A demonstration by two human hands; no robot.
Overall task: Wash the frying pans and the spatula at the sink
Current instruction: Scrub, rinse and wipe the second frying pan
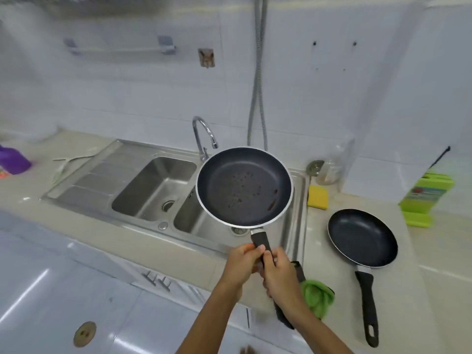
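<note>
A black frying pan (pixel 244 186) with a silver rim is held level above the right basin of the steel sink (pixel 153 185). Its inside shows small spots and reddish smears. My left hand (pixel 241 263) and my right hand (pixel 281 272) both grip its black handle, close together. A second black frying pan (pixel 362 237) lies on the counter to the right, its handle toward me. A green and black utensil (pixel 315 297), perhaps the spatula, lies on the counter partly hidden under my right forearm.
The chrome tap (pixel 204 135) stands behind the basins. A yellow sponge (pixel 318 196) lies right of the sink, a glass jar (pixel 332 167) behind it. A green knife block (pixel 426 198) stands far right. A purple bottle (pixel 12 159) sits far left. A hose (pixel 258 72) hangs on the wall.
</note>
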